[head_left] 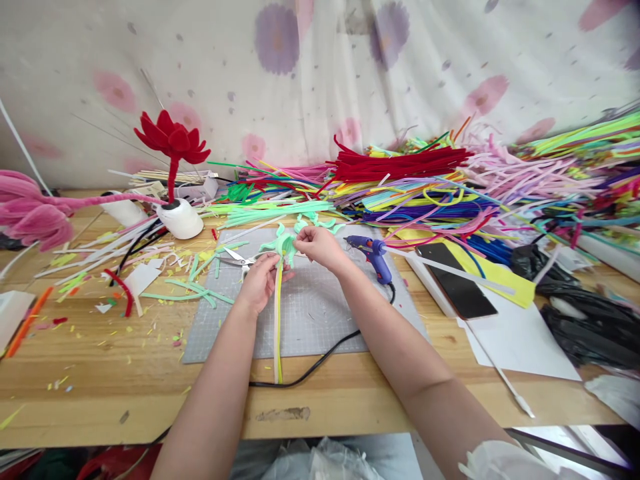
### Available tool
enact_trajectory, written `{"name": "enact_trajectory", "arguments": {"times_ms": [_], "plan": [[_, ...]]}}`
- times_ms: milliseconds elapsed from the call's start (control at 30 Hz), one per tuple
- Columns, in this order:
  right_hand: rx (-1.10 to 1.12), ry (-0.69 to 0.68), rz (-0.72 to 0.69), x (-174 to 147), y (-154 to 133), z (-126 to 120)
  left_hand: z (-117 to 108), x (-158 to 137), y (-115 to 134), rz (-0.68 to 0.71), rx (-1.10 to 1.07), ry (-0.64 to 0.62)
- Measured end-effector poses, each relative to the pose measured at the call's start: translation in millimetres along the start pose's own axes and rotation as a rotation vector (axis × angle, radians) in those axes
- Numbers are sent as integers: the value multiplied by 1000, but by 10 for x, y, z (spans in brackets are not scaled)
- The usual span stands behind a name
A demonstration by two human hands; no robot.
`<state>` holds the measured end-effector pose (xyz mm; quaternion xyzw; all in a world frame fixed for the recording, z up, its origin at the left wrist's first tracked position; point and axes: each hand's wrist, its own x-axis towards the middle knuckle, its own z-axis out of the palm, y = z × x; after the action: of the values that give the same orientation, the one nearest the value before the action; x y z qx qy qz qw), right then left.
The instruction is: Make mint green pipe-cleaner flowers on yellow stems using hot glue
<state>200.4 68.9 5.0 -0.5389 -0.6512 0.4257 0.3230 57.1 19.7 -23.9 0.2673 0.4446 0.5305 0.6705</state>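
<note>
Over the grey cutting mat (320, 313), my left hand (259, 283) pinches a mint-green pipe-cleaner flower (284, 241) at its base. Yellow and white pipe-cleaner stems (279, 327) hang down from it toward the table's front. On the flower's right side, my right hand (320, 247) has its fingertips pressed together at a petal; whether anything else is between them is hidden. More mint-green curled pieces (315, 221) lie just behind my right hand. Open scissors (241, 261) rest left of the flower, partly behind my left hand.
A purple glue gun (373, 253) lies right of my hands, its black cord (320, 363) crossing the mat's front. Behind are heaps of coloured pipe cleaners (400, 163). A red flower (173, 140) stands in a white pot (181, 220) at left; a phone (457, 280) lies at right.
</note>
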Motion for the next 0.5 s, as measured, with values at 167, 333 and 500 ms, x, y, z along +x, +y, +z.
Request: {"name": "enact_trajectory", "arguments": {"times_ms": [167, 333, 500], "plan": [[-13, -11, 13, 9, -20, -12, -2, -9, 6, -2, 6, -2], [-17, -19, 15, 2, -12, -32, -1, -13, 0, 0, 6, 0], [3, -41, 28, -16, -32, -42, 1, -11, 4, -2, 4, -2]]}}
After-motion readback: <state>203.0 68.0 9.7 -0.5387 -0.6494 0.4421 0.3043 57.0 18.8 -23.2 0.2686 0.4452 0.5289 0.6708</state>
